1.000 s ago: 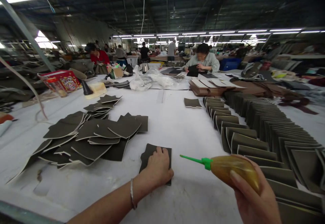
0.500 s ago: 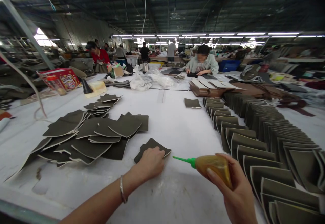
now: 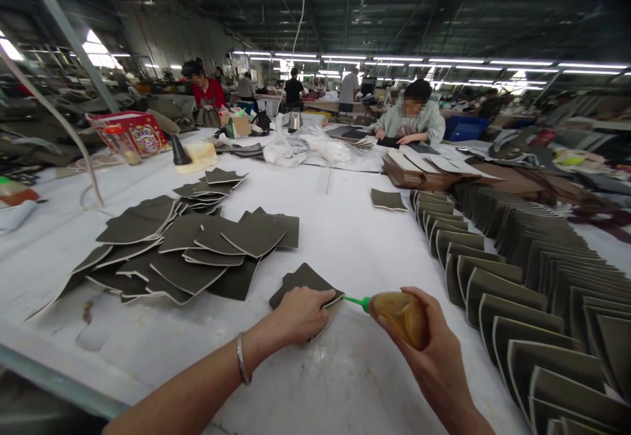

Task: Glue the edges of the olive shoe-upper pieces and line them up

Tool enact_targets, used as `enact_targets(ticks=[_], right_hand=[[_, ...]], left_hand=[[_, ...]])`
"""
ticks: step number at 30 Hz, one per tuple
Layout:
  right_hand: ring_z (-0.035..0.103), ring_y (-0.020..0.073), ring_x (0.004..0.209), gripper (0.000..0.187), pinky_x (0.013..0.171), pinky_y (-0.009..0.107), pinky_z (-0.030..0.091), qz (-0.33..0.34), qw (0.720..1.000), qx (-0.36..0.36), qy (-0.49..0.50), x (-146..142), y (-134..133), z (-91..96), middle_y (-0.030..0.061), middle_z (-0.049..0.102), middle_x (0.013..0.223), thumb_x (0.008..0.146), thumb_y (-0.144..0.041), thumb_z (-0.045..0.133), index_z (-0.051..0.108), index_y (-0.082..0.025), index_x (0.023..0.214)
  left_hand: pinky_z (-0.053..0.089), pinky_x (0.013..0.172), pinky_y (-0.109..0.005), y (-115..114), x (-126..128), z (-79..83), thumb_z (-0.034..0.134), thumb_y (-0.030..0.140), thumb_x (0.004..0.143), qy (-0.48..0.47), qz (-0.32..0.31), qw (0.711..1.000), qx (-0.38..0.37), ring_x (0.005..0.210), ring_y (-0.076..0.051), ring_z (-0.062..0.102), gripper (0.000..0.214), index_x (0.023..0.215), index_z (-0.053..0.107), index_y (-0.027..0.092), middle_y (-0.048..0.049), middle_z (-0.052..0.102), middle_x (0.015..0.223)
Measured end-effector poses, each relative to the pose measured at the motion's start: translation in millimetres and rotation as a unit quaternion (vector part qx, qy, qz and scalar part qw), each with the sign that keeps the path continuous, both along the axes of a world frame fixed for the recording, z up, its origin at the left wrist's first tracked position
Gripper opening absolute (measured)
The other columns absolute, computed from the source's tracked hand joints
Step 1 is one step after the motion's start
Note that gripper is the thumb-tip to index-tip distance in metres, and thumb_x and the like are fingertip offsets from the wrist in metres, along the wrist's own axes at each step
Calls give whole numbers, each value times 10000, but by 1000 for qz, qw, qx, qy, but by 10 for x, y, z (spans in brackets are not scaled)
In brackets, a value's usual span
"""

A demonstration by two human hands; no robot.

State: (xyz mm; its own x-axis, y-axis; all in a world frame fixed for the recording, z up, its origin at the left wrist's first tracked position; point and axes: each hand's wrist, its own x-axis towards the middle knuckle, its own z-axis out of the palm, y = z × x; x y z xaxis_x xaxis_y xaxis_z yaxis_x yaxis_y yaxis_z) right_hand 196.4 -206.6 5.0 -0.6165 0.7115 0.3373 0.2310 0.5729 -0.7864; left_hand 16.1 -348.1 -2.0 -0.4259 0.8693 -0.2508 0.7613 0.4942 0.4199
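Observation:
My left hand [image 3: 300, 317] presses on a dark olive foam-backed piece [image 3: 302, 278], its index finger stretched along the top near the right corner and the other fingers curled. Part of the piece is hidden under the hand. My right hand [image 3: 438, 343] is wrapped round a glue bottle [image 3: 403, 317] with amber contents, lying nearly level. Its thin green nozzle [image 3: 355, 301] points left, and the tip meets or nearly meets the piece's right edge. To the left lies a loose pile of similar pieces [image 3: 197, 238].
Folded dark pieces [image 3: 517, 317] stand in long rows on the right. One flat piece [image 3: 388, 200] lies apart near them. Farther back are brown stacks [image 3: 419, 171], clear plastic bags [image 3: 305, 146] and a co-worker [image 3: 411, 119] at the table. A cable [image 3: 73, 133] hangs at left.
My right hand has brought the bottle left, so its nozzle tip is now at the piece's edge. My left index finger has stretched out towards the corner. The whole view has shifted slightly.

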Motion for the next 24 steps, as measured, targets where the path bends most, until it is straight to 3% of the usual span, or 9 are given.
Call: enact_targets(ticks=[8, 17, 24], right_hand=[[575, 266, 894, 505, 802, 400, 447, -29, 996, -86, 2, 37, -30, 17, 23, 587, 1001, 733, -564, 687, 522, -257, 1099], [586, 271, 889, 549, 790, 396, 471, -35, 992, -119, 18, 83, 133, -147, 29, 597, 990, 682, -537, 736, 528, -243, 1097], [577, 269, 886, 548, 796, 403, 462, -27, 989, -138, 42, 72, 162, -124, 24, 594, 986, 683, -529, 741, 522, -249, 1100]], left_hand=[[473, 836, -379, -23, 21, -13, 415, 255, 827, -4, -2, 1000, 6, 981, -289, 647, 529, 1343, 500, 334, -24, 678, 1160], [490, 802, -405, -30, 45, -11, 382, 287, 861, 19, -31, 999, 12, 958, -306, 654, 515, 1368, 469, 270, -89, 691, 1084], [498, 793, -417, -43, 54, -18, 374, 275, 869, 29, -41, 998, 25, 951, -315, 656, 513, 1374, 459, 246, -105, 689, 1085]])
